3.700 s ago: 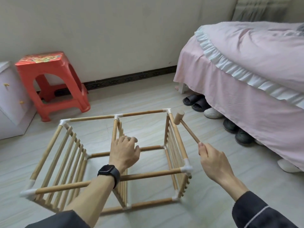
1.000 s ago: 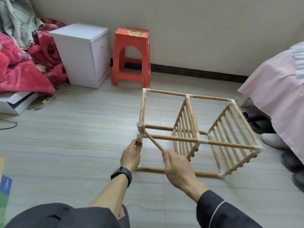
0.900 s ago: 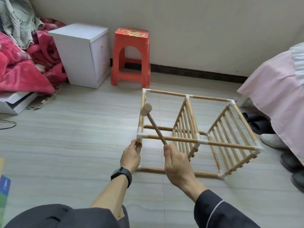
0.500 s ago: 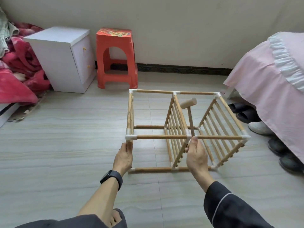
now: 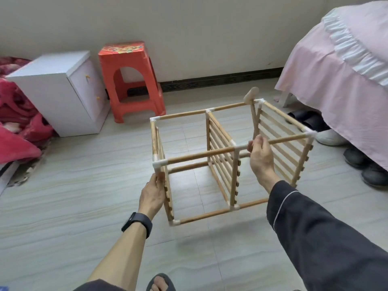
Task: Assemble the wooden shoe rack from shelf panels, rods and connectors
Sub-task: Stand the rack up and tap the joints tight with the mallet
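The wooden shoe rack lies on its side on the tiled floor: three slatted shelf panels stand upright, joined by rods and white corner connectors. Its near left corner seems raised, with a shadow beneath it. My left hand grips the near left post just below the top connector. My right hand is at the front top rod, right of the middle connector, with its fingers curled round the handle of a wooden mallet. The mallet points up and its head is beside the far right corner.
A white cabinet and a red plastic stool stand against the far wall. A bed with a pink cover fills the right side, with shoes under it. Red bedding lies at the left. My sandalled foot is at the bottom.
The rack has turned and its near corner has come up. My right hand slid right along the top rod with the mallet, whose head now sits by the far right corner.
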The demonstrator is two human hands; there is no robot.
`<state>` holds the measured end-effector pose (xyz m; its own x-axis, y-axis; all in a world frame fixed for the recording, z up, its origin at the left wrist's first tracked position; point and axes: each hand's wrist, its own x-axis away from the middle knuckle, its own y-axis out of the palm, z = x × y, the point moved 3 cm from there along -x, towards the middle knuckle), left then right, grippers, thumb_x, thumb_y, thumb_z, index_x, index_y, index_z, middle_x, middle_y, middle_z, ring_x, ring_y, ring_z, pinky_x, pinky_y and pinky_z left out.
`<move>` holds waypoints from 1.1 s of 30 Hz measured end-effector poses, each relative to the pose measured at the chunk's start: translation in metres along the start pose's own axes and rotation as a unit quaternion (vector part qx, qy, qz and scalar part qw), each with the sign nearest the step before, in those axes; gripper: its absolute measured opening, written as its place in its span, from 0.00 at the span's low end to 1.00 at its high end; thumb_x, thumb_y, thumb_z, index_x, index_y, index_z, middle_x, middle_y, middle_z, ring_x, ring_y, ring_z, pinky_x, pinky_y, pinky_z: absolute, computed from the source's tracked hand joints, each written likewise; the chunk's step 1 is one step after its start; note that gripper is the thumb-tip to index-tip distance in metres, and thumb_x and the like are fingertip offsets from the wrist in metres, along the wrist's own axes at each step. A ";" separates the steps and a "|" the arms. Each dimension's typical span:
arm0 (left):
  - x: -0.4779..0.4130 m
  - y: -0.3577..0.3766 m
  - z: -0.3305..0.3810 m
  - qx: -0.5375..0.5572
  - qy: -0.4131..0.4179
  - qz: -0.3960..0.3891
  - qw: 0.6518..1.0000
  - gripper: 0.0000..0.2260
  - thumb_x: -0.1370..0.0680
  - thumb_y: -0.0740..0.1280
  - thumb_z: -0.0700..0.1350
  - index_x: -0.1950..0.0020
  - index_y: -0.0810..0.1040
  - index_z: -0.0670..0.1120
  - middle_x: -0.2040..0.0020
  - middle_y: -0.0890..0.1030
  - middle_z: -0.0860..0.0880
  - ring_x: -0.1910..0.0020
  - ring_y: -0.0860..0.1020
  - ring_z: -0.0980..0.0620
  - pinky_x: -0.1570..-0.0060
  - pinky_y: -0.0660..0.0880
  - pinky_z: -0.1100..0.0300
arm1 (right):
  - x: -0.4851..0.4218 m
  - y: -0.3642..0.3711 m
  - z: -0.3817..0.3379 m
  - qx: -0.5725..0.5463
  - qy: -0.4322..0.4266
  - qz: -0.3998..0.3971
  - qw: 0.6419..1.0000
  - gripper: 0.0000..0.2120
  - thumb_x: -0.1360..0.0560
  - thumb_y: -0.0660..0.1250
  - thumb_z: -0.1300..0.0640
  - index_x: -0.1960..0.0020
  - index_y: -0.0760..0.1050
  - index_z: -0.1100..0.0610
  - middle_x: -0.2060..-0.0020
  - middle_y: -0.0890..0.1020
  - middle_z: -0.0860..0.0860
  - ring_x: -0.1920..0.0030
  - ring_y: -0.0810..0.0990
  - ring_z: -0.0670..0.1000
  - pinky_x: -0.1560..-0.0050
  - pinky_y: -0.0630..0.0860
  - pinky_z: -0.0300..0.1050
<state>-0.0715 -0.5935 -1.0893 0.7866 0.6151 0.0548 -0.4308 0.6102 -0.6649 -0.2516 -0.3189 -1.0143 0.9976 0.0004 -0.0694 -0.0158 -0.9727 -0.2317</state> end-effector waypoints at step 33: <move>-0.088 -0.010 0.028 0.113 -0.125 0.002 0.986 0.18 0.16 0.59 0.56 0.58 0.75 0.45 0.62 0.75 0.46 0.60 0.76 0.43 0.53 0.76 0.50 | 0.044 0.042 0.041 0.256 -0.062 -0.026 0.964 0.27 0.22 0.36 0.32 0.52 0.67 0.46 0.55 0.70 0.42 0.60 0.71 0.42 0.65 0.62 0.41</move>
<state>-0.1491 -0.6402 -1.0666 0.6637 0.7039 0.2533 -0.5432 0.6862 -0.4838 -0.2110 -0.3500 -1.0667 0.9827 0.1041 -0.1534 -0.0296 -0.7286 -0.6843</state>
